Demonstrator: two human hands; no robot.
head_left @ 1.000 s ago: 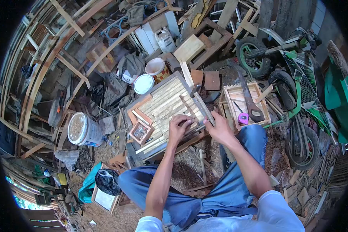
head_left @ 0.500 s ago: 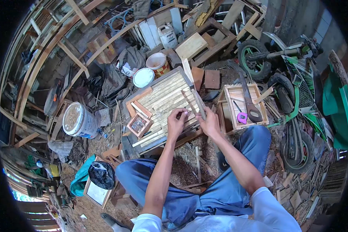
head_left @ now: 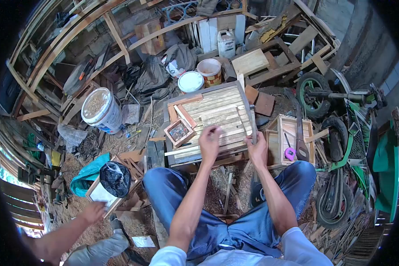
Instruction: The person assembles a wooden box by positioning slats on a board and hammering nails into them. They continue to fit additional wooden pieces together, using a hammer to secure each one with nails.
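Over the slatted wooden panel point(head_left: 226, 99) my left hand point(head_left: 209, 142) is raised with curled, blurred fingers; whatever they pinch is too small to make out. My right hand point(head_left: 256, 150) is closed at the panel's right edge around what looks like a hammer point(head_left: 253, 126), its head end pointing away from me. A small wooden box point(head_left: 180, 133) with small metal pieces, apparently nails, sits on the panel's left part. Beside it lie short wood strips point(head_left: 185, 116).
Another person's hand point(head_left: 94, 212) reaches in at lower left, near a framed board point(head_left: 104, 193) with a black bag point(head_left: 115, 178). To the right, a wooden crate point(head_left: 275, 146) carries a handsaw point(head_left: 302, 148) and a pink tape measure point(head_left: 290, 154). Buckets point(head_left: 190, 82) stand behind the panel; a small motorbike point(head_left: 341, 150) is farther right.
My view has shifted, so the panel appears farther right. My hands have moved apart, the left lifting from the slats. Another person's arm and leg have entered at lower left.
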